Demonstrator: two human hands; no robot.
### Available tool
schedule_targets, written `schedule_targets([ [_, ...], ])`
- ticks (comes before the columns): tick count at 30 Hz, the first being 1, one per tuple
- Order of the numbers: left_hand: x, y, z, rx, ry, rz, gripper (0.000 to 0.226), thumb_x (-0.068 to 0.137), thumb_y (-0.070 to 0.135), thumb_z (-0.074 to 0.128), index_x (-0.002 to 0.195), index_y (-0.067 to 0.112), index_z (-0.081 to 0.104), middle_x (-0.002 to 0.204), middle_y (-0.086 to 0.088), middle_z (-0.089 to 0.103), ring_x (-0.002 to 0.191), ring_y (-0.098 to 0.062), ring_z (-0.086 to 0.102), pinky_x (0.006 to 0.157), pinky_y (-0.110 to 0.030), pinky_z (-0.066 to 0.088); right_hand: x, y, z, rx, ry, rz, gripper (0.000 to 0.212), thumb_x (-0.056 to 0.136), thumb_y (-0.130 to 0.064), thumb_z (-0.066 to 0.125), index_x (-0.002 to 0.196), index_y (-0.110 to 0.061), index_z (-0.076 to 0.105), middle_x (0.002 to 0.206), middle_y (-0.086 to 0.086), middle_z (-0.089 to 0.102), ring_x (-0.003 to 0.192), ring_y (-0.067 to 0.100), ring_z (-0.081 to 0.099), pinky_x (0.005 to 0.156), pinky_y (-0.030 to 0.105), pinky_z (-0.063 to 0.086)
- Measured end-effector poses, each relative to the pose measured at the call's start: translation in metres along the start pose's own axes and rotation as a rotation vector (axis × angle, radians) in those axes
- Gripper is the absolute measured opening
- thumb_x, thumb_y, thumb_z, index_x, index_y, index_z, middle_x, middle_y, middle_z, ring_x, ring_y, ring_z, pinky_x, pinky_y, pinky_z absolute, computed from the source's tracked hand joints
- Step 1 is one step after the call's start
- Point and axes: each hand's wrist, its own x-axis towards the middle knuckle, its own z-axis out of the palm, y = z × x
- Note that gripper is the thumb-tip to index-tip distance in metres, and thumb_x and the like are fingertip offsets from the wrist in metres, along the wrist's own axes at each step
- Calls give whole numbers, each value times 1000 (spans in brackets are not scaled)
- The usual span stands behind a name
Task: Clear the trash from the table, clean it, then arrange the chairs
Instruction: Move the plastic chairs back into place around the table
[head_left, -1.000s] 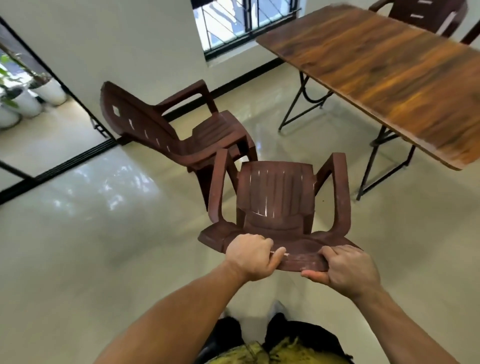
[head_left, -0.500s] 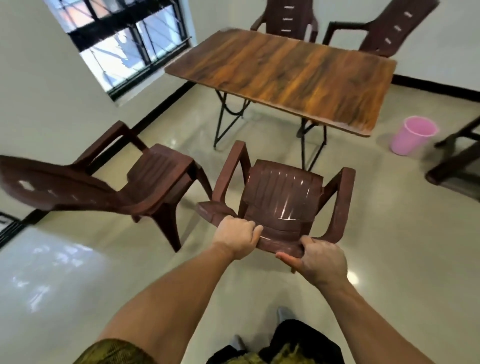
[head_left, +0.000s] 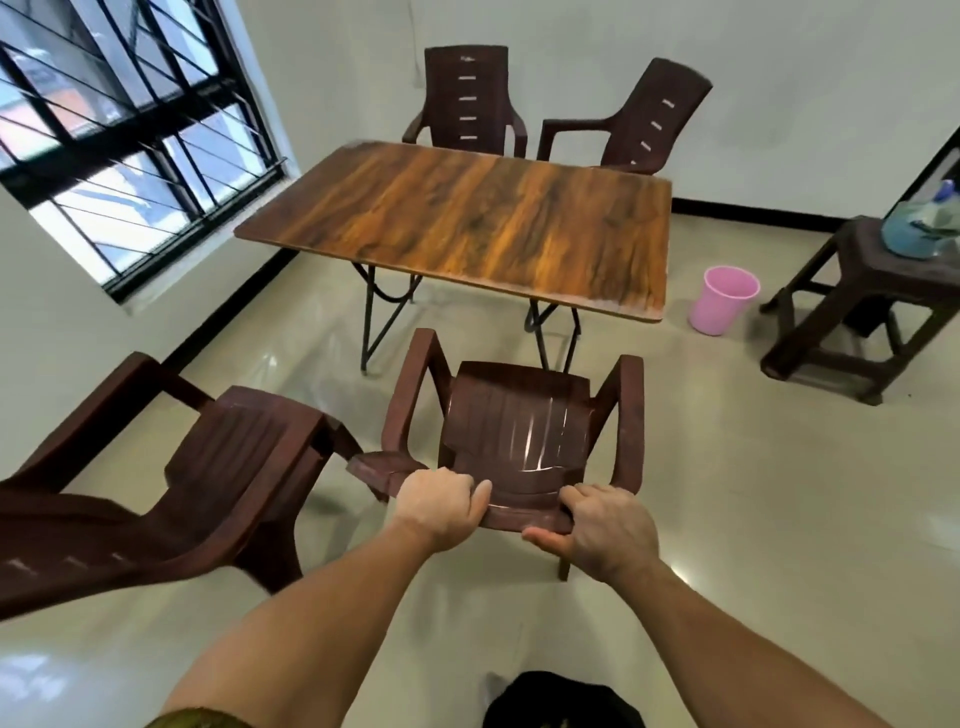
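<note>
A dark brown plastic armchair (head_left: 514, 431) stands in front of me, its seat facing the wooden table (head_left: 467, 223). My left hand (head_left: 441, 506) and my right hand (head_left: 602, 530) both grip the top edge of its backrest. The chair sits a short way from the table's near long edge. A second brown chair (head_left: 208, 483) stands at my left, turned sideways. Two more brown chairs (head_left: 470, 98) (head_left: 649, 119) stand behind the table's far edge against the wall. The tabletop is bare.
A pink bucket (head_left: 724, 299) sits on the floor right of the table. A brown stool (head_left: 862, 306) at the far right carries a blue-green object (head_left: 919, 231). A barred window (head_left: 119, 140) fills the left wall. Shiny tiled floor lies around me.
I have swung round to the right with the chair in both hands, so it now faces the table's long side. The second chair has slid to the left of the view.
</note>
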Motion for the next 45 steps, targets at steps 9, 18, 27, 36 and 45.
schedule_targets([
  [9,40,-43,-12,-21,-125,21,69,99,63,11,98,26,69,103,1,73,101,-24,64,98,-43,40,60,-4,-3,8,-57,-1,90,74,-98,14,101,-29,65,101,-9,69,92,15,62,74,34,51],
  [18,35,-61,-31,-85,-326,149,53,98,59,48,135,22,55,135,0,59,126,-23,51,115,-40,31,65,-4,-5,-7,-231,-109,43,98,-51,44,137,-37,53,130,-14,62,119,12,54,96,32,48],
  [27,26,-75,-23,-34,-227,231,42,102,7,42,141,19,51,141,-4,55,131,-28,46,111,-38,30,49,-30,-7,56,-198,73,38,100,-30,48,136,-39,57,131,-17,63,123,9,55,100,31,39],
  [36,23,-85,-22,-42,-228,278,38,104,12,42,139,17,52,140,-6,56,128,-28,49,111,-39,30,48,-40,-11,78,-229,109,37,101,-34,49,136,-41,56,134,-19,60,129,7,47,105,31,33],
  [45,35,-98,-16,-40,-212,212,53,90,3,68,137,24,54,136,1,60,130,-22,50,121,-40,23,66,-48,-13,30,-267,74,40,102,-30,46,140,-41,51,136,-18,58,130,11,44,107,32,32],
])
